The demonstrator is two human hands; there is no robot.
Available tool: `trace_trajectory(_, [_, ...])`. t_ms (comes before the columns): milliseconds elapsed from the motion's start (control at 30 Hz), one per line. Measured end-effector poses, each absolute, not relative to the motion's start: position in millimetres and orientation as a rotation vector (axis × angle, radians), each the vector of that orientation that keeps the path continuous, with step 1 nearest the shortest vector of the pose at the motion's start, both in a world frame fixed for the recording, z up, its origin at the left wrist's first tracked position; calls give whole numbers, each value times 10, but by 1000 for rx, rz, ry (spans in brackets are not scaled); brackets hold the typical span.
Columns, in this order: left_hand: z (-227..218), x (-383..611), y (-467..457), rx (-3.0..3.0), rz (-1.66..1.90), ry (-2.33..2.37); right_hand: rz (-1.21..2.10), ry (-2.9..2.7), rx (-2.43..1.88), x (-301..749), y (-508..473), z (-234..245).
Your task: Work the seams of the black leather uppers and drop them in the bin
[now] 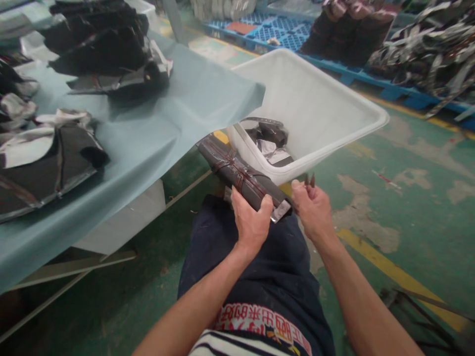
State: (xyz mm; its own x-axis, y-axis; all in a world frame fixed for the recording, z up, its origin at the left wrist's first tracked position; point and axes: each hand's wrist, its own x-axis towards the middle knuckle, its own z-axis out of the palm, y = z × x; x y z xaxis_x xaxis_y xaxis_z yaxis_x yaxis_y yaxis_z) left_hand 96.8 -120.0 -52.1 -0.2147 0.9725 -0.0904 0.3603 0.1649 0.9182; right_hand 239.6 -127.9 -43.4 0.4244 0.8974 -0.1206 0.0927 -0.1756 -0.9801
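Note:
My left hand (251, 217) is wrapped round the near end of a long dark folded piece (237, 170) with reddish-brown strips crossing it. This piece slants from the table edge down over my lap, and a pale shiny bit shows at its near end. My right hand (313, 207) is closed beside that end, and two dark pointed blades (309, 180) stick up from the fist, like small thread snips; their handles are hidden. A white plastic bin (334, 128) stands just beyond both hands, with dark and whitish pieces (270, 141) lying inside it.
To the left is a table under a blue-grey cover (185, 99), bearing a dark stack (104, 44) and more dark pieces (55, 163). Blue pallets (260, 34) loaded with goods line the back. A dark frame (419, 316) stands at the lower right on the green floor.

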Motion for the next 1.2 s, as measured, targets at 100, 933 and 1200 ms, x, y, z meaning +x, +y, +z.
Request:
trace_trajectory(100, [-550, 998, -1221, 1262, 1063, 1680, 850, -965, -1686, 2366, -1402, -331])
trace_trajectory(933, [-24, 334, -363, 2169, 659, 1744, 1165, -825, -1652, 2407, -1484, -577])
trace_trajectory(1200, [-287, 330, -260, 1994, 713, 1620, 1264, -827, -1598, 2403, -1286, -556])
